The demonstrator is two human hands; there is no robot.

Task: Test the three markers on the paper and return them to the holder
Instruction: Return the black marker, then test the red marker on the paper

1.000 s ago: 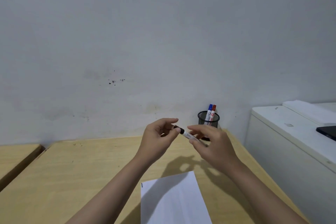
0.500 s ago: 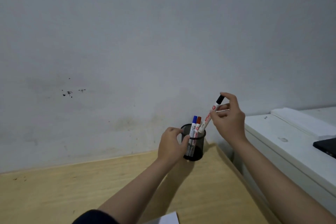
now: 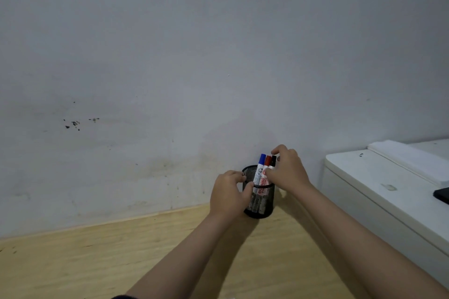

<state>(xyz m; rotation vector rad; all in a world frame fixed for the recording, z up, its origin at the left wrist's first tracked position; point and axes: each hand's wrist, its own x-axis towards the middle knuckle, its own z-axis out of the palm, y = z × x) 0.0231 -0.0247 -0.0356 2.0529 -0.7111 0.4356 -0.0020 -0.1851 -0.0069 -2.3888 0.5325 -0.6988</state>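
Two hands at a mesh marker holder, with all three markers standing inside it.

On the wooden counter (image 3: pixel 102 257), against a grey wall, the left hand (image 3: pixel 228 195) curls around the near side of the black mesh holder (image 3: pixel 258 201), gripping and steadying it. Inside stand the blue marker (image 3: pixel 260 168), the red marker (image 3: pixel 265 170) and the black marker (image 3: pixel 273 161), caps up (so returning them looks nearly finished, though the paper is out of view and testing cannot be confirmed). The right hand (image 3: pixel 286 172) reaches in from the right, fingers loosely pinched at the black marker; whether it actually grips cannot be told. Further right sits a white cabinet (image 3: pixel 379 192).
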